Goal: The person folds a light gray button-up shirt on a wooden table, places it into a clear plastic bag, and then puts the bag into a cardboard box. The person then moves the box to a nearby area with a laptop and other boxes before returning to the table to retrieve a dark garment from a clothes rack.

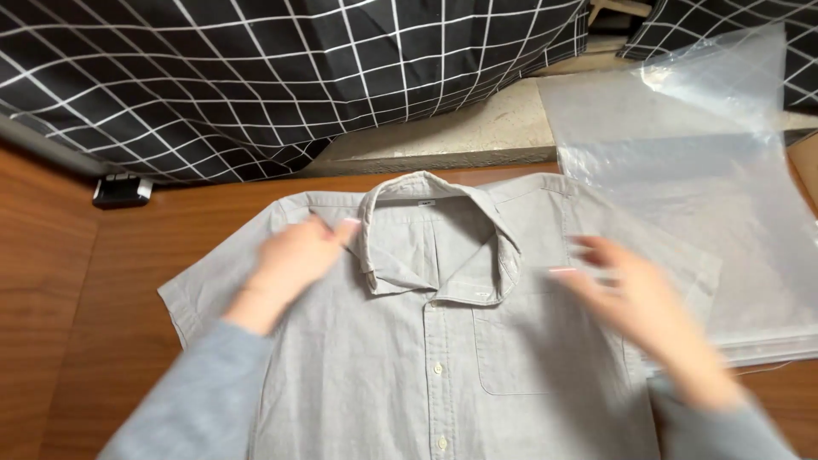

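The grey shirt (426, 341) lies front-up, buttoned, flat on the wooden table (51, 298). The left hand (294, 260) rests open near the collar (434, 230), apparently pressing the shoulder flat. The right hand (639, 307), blurred, hovers open, holding nothing. Clear plastic bags (707, 196) lie beside the shirt.

plastic bags (724, 213): a flat stack of clear, glossy rectangular bags at the right of the frame, reaching from the upper right corner down to the right edge at mid-height.
stack edges: layered sheet edges show along the bottom, lower right.
neck label (425, 203): a small white rectangular tag inside the collar, upper centre; its print is too small to tell.
screens, signs: none.
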